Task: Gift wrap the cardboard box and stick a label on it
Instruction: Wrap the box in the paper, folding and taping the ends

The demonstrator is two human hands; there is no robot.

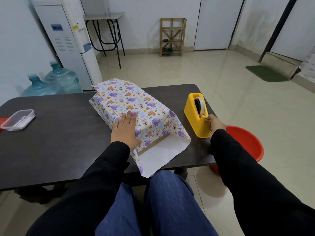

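box (151,144) mid-frame on bench (59,133), under loose paper (136,103) | left grip (125,129) flat-fingered, pressing paper | right grip (215,123) at dispenser (196,123), seemingly pinching tape (201,104) | risk: pull drags dispenser; paper slips if press eases

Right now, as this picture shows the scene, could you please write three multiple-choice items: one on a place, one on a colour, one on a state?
1. Seen from the person, where does the tape dispenser stand relative to the cardboard box?
A. left
B. right
C. on top

2. What colour is the tub on the floor?
A. green
B. red
C. blue

3. What does the left hand do?
A. grips scissors
B. hangs in the air
C. rests flat on the wrapping paper

Answers: 1 B, it stands by the right hand; 2 B, its wall shows red; 3 C, straight fingers lie on the paper.
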